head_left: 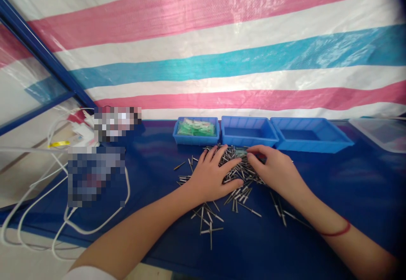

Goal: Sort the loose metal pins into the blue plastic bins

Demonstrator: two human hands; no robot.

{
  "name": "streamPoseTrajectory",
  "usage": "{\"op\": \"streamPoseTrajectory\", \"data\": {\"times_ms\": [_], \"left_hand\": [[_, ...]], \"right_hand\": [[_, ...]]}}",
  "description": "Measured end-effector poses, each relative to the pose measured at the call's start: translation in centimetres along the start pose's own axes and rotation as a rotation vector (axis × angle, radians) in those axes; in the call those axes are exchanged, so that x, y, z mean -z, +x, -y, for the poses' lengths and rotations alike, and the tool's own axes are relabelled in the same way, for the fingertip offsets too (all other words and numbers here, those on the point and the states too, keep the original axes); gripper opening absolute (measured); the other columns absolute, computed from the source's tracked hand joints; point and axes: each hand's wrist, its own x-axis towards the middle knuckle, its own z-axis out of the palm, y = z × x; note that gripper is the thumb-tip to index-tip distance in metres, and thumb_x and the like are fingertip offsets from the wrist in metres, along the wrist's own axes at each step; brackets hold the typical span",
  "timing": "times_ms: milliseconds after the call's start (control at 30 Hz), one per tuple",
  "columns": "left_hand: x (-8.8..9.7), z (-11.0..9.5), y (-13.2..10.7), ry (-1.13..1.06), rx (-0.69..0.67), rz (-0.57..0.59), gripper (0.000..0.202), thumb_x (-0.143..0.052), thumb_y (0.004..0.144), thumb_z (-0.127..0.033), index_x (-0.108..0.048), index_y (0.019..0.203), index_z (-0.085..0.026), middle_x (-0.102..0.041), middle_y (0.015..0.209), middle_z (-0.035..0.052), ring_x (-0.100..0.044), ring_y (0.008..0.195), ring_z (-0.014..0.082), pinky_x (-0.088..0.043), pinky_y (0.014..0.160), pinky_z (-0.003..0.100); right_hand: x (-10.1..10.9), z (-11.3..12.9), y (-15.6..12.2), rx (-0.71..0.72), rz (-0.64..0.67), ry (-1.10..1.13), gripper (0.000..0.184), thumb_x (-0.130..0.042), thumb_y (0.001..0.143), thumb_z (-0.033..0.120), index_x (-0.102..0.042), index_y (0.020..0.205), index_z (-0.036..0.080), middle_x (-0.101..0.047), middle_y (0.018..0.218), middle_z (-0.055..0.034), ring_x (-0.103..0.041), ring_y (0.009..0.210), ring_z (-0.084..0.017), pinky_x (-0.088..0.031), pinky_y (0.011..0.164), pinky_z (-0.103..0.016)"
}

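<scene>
A loose heap of blind rivets (239, 170), thin metal pins with silver sleeves, is spread on the blue table. My left hand (212, 173) lies over the heap's left side, palm down, fingers spread, holding nothing I can see. On the right, my right hand (272, 166) is bent with thumb and forefinger close together at the end of a small clear greenish packet (241, 152). These fingertips seem to pinch the packet's edge; the other fingers are partly hidden. Several stray rivets (209, 225) lie nearer the front.
Behind the heap stand a blue bin (196, 140) of green-and-white packets and two more blue bins (250, 141), (314, 144). A clear plastic lid or tray (377, 134) is at far right. White cables (128, 187) and a power strip (84, 134) occupy the left. A striped sheet (222, 64) hangs behind.
</scene>
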Motion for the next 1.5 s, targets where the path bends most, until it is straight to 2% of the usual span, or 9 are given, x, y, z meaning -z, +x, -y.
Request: {"op": "streamPoseTrajectory", "data": {"times_ms": [333,533,767,833,933,1033,1167,1300,1500], "left_hand": [[-0.4,0.0,0.0,-0.055,-0.043,-0.028,0.051,-0.049,0.086,-0.055,-0.052,0.130,-0.029,-0.034,0.148,0.0110,-0.027,0.138,0.0339,-0.024,0.111,0.055],[-0.1,-0.2,0.1,-0.083,-0.025,-0.050,0.050,-0.052,0.086,-0.052,-0.052,0.125,-0.022,-0.039,0.144,0.0139,-0.034,0.134,0.0316,-0.028,0.110,0.050],[0.9,-0.7,0.8,-0.162,0.049,-0.187,0.057,-0.056,0.082,-0.057,-0.048,0.124,-0.019,-0.049,0.137,0.0132,-0.034,0.135,0.0299,-0.013,0.115,0.055],[1.4,-1.0,1.1,-0.260,0.089,-0.222,0.059,-0.060,0.081,-0.054,-0.046,0.126,-0.019,-0.055,0.132,0.0123,-0.041,0.131,0.0283,-0.015,0.115,0.053],[2.1,-1.3,1.3,-0.467,0.159,-0.222,0.059,-0.063,0.081,-0.048,-0.045,0.129,-0.020,-0.063,0.119,0.0103,-0.056,0.115,0.0259,-0.032,0.108,0.048],[2.5,-1.6,1.3,-0.618,0.195,-0.177,0.039,-0.061,0.084,-0.044,-0.058,0.115,-0.021,-0.068,0.107,0.0063,-0.063,0.098,0.0217,-0.046,0.090,0.036],[2.5,-1.5,1.3,-0.661,0.232,-0.128,0.024,-0.058,0.085,-0.040,-0.065,0.096,-0.020,-0.070,0.090,0.0023,-0.063,0.082,0.0177,-0.046,0.076,0.029],[2.5,-1.3,1.5,-0.710,0.256,-0.145,0.020,-0.062,0.082,-0.036,-0.064,0.087,-0.017,-0.069,0.086,0.0017,-0.061,0.079,0.0159,-0.045,0.074,0.027],[2.1,-0.7,1.5,-0.798,0.270,-0.147,0.022,-0.064,0.081,-0.038,-0.061,0.077,-0.016,-0.064,0.077,-0.0004,-0.057,0.072,0.0135,-0.043,0.070,0.026]], "right_hand": [[-0.4,-0.2,0.1,-0.106,-0.161,0.470,0.017,-0.061,0.074,0.024,-0.067,0.088,0.017,-0.072,0.077,-0.0060,-0.068,0.069,-0.021,-0.055,0.066,-0.034],[1.5,1.2,-0.7,-0.130,-0.278,0.344,0.016,-0.063,0.074,0.025,-0.065,0.088,0.019,-0.070,0.074,-0.0033,-0.068,0.067,-0.020,-0.054,0.067,-0.034],[2.7,1.9,-2.1,0.087,-0.404,0.268,0.016,-0.060,0.080,0.025,-0.063,0.095,0.021,-0.069,0.084,-0.0023,-0.066,0.067,-0.017,-0.053,0.069,-0.032],[2.7,2.1,-2.5,0.110,-0.397,0.333,0.016,-0.060,0.080,0.026,-0.063,0.095,0.021,-0.068,0.085,-0.0028,-0.066,0.069,-0.017,-0.054,0.070,-0.032],[2.5,2.4,-2.9,0.134,-0.362,0.436,0.015,-0.062,0.080,0.027,-0.063,0.094,0.022,-0.068,0.087,-0.0037,-0.066,0.070,-0.018,-0.056,0.071,-0.033],[1.9,2.4,-3.1,0.151,-0.312,0.524,0.015,-0.062,0.082,0.028,-0.063,0.095,0.022,-0.068,0.091,-0.0054,-0.067,0.074,-0.019,-0.057,0.073,-0.035],[1.1,1.9,-2.9,0.143,-0.189,0.625,0.025,-0.060,0.084,0.031,-0.060,0.107,0.021,-0.066,0.096,-0.0069,-0.067,0.081,-0.019,-0.058,0.075,-0.036],[0.8,1.8,-2.7,0.092,-0.061,0.713,0.042,-0.061,0.083,0.034,-0.049,0.121,0.022,-0.066,0.095,-0.0056,-0.067,0.082,-0.019,-0.057,0.073,-0.034],[1.0,1.8,-2.5,0.140,0.089,0.686,0.026,-0.059,0.085,0.037,-0.063,0.104,0.020,-0.070,0.101,-0.0070,-0.067,0.087,-0.021,-0.055,0.081,-0.038]]}}
